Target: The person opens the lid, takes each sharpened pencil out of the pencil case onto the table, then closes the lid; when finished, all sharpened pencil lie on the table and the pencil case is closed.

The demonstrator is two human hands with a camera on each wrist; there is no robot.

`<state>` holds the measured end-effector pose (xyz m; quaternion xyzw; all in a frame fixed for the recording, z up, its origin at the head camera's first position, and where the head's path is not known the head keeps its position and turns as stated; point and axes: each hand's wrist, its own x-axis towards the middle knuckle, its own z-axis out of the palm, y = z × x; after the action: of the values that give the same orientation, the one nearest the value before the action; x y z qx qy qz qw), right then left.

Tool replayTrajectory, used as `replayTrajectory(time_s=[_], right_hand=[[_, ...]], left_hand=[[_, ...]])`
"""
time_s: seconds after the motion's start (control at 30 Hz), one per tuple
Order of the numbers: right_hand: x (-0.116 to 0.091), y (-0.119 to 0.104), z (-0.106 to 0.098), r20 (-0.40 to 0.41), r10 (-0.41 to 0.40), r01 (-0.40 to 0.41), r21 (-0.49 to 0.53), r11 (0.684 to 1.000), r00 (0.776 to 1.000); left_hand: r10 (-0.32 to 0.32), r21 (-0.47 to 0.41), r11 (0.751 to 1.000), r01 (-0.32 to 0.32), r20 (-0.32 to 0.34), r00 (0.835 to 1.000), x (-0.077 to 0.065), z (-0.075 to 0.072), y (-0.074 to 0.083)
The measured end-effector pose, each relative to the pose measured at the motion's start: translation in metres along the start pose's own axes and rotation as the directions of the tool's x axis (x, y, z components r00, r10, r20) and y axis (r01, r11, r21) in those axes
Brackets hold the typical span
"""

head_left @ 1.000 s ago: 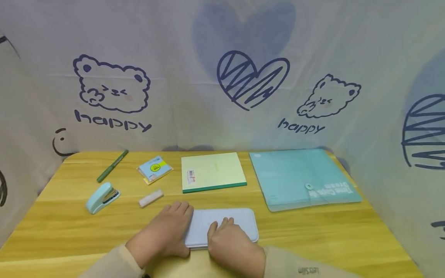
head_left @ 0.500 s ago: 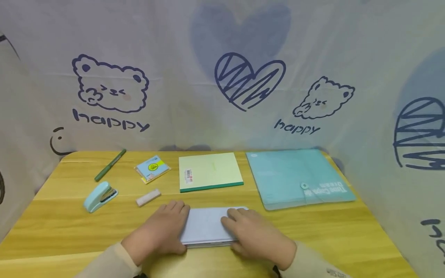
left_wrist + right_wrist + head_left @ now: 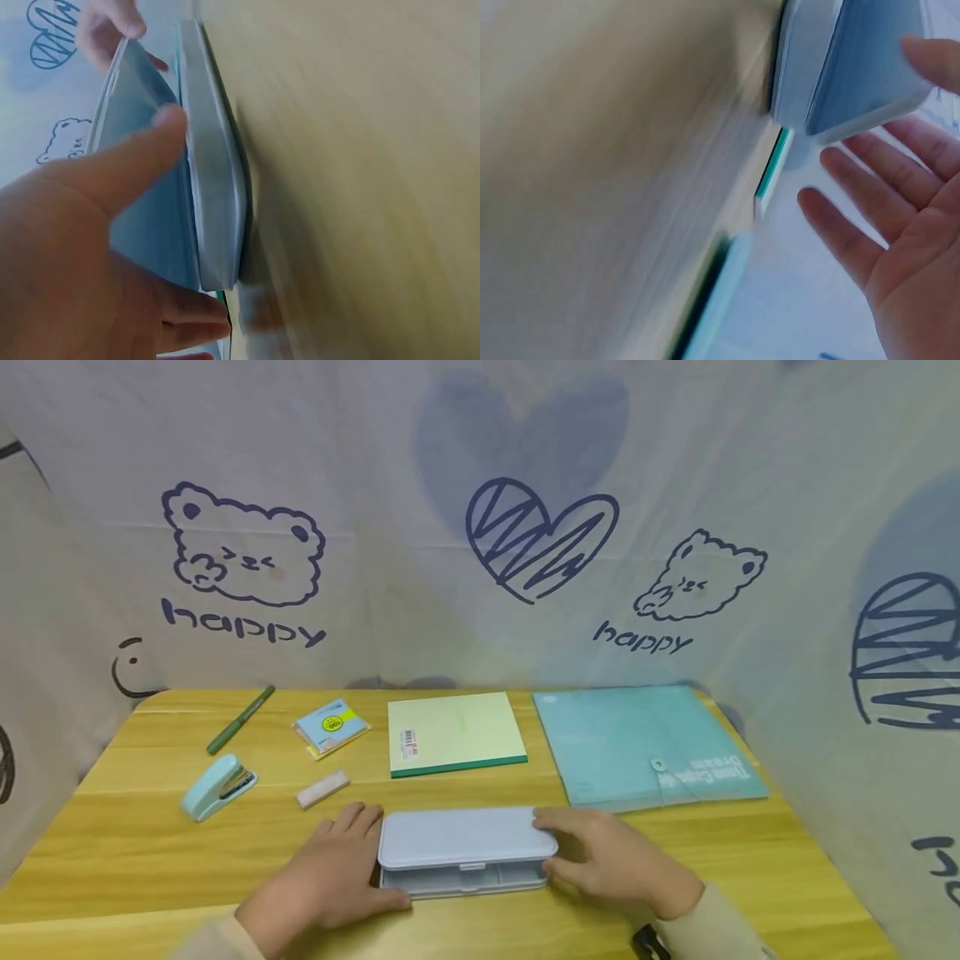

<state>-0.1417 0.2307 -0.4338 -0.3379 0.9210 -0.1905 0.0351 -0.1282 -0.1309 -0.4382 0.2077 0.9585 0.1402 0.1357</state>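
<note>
A pale lavender pencil case (image 3: 465, 839) lies at the table's near middle, its lid tilted partly up and its front gap facing me. At its left end my left hand (image 3: 322, 872) holds it, thumb by the front edge and fingers along the side. My right hand (image 3: 615, 856) holds the right end of the lid, with the forefinger on top and the thumb at the front corner. In the right wrist view the other fingers (image 3: 885, 180) spread past the lid's end. Grey-blue inner walls (image 3: 157, 217) show in the left wrist view; most of the inside is hidden.
Behind the case lie a white eraser (image 3: 322, 789), a sticky-note pack (image 3: 332, 727), a light green notebook (image 3: 457, 733) and a teal document folder (image 3: 645, 747). A mint stapler (image 3: 217, 787) and a green pen (image 3: 240, 720) lie at the left. A printed curtain (image 3: 390, 527) hangs behind the table.
The case's lid has risen from nearly closed to partly raised. My right hand has moved from the case's front middle to its right end. My left hand has shifted slightly left.
</note>
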Motion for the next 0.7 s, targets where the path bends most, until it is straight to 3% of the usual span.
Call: replayTrajectory(time_s=[0.13, 0.4, 0.53, 0.7], right_hand=[[0.004, 0.012, -0.004, -0.017, 0.064, -0.06, 0.193, 0.979, 0.998], [0.022, 0.027, -0.005, -0.077, 0.19, -0.136, 0.45, 0.882, 0.979], [0.034, 0.032, -0.003, -0.092, 0.275, -0.196, 0.493, 0.848, 0.957], [0.047, 0.035, 0.002, -0.108, 0.369, -0.274, 0.489, 0.828, 0.923]], left_hand=[[-0.016, -0.008, 1.0, 0.016, 0.0, 1.0, -0.001, 0.001, 0.004], [-0.003, 0.035, 0.999, 0.005, -0.043, 0.999, 0.0, 0.004, 0.005], [0.009, 0.052, 0.999, -0.006, -0.068, 0.998, 0.001, 0.005, 0.007], [0.018, 0.019, 1.0, -0.016, -0.072, 0.997, 0.002, 0.006, 0.007]])
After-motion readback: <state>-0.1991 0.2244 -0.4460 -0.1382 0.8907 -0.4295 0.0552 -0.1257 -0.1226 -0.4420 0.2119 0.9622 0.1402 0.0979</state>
